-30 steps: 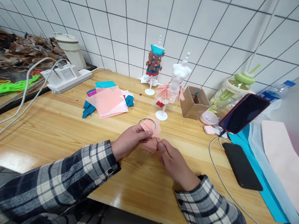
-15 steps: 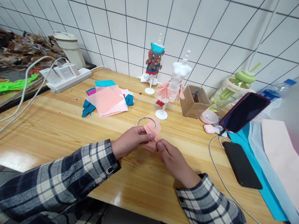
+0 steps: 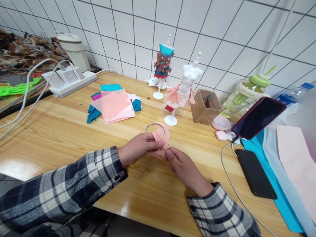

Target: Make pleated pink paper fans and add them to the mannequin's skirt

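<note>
While L hand point(image 3: 141, 149) pinches pink paper point(image 3: 159, 137), R hand point(image 3: 180, 166) grips thin tool point(image 3: 164, 150) at its edge
Paper just above tabletop point(image 3: 89, 153), nr metal ring point(image 3: 155, 124), in front of white dress form point(image 3: 190, 77)

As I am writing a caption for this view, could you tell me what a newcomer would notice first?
Probably the two small mannequins by the tiled wall: one dressed in blue and brown, the other white with pink pleats. Nearer, the left hand pinches pink paper.
</note>
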`<state>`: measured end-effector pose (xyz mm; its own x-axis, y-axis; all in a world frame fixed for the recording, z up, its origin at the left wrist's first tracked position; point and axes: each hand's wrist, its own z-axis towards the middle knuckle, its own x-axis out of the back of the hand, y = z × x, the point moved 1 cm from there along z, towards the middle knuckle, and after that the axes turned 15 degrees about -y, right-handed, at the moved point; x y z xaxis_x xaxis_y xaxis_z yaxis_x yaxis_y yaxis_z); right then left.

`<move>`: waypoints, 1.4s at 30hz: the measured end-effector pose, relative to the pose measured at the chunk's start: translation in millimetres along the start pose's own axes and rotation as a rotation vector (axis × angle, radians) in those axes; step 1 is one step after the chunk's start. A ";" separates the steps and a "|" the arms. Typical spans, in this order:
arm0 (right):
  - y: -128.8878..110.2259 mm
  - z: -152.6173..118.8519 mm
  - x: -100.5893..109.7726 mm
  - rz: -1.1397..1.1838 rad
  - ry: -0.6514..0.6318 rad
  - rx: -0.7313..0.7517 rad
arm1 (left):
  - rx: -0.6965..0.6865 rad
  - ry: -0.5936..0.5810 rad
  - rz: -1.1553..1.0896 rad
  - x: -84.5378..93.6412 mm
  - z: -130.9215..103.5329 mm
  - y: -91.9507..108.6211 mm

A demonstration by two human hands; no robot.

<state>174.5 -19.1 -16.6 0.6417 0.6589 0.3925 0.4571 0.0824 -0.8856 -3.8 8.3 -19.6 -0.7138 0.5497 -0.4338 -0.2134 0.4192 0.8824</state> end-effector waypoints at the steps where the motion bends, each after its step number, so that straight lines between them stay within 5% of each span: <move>1: -0.8 -0.1 0.2 0.013 -0.005 0.004 | 0.002 0.000 0.010 0.3 0.0 0.0; 28: 1.1 0.9 1.9 0.006 -0.008 0.001 | -0.024 0.033 0.014 1.3 -0.2 -1.0; 37: -1.6 0.2 -6.7 -0.063 0.047 -0.005 | -0.118 0.216 -0.011 -4.2 -0.4 1.7; 42: -6.2 0.4 -11.1 -0.062 0.027 0.006 | -0.101 0.175 -0.003 -8.4 0.1 2.9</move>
<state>164.2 -26.6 -15.6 0.6282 0.6323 0.4535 0.4934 0.1270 -0.8605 1.7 5.0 -13.5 -0.8165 0.4109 -0.4056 -0.2749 0.3410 0.8989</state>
